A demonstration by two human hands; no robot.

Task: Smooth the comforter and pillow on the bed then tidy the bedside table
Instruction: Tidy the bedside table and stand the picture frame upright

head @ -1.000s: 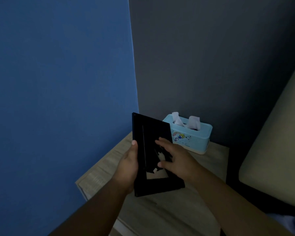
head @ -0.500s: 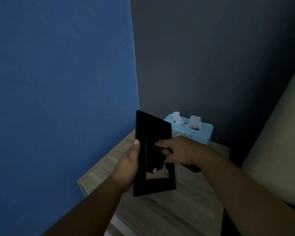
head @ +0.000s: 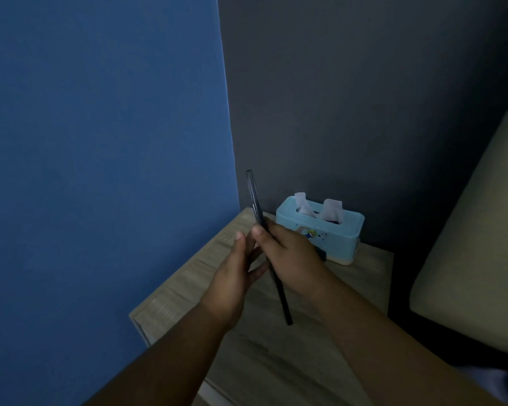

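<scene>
Head view is looking down into a dim corner. A blue wall (head: 100, 142) is filling the left half, and a dark grey wall (head: 349, 98) is running across the far side. At the right edge the pale side of the bed (head: 475, 244) is showing, with a dark gap lying between it and the tabletop (head: 276, 361). The wooden tabletop is sitting in the corner, its left edge running along the blue wall. Two bare forearms are reaching over it from the near side.

A light blue tissue box (head: 335, 238) is standing at the far right of the tabletop, close to the grey wall, with two white tissues (head: 332, 208) poking up from its slot. Just left of the box, a black frame (head: 254, 197) is being held edge-on to the camera. It is tilting, with its top toward the far left and its lower corner hanging low over the middle of the tabletop. Whether that corner is touching the wood is hard to tell in this light.

The right hand (head: 291, 253) is holding the frame's middle in a closed grip, thumb lying on the left face and fingers wrapping round the right side. The left hand (head: 232, 279) is sitting just left of it with a loose grip. Its fingers are stretching out to touch the left face, and its thumb is standing up, apart from the frame.
</scene>
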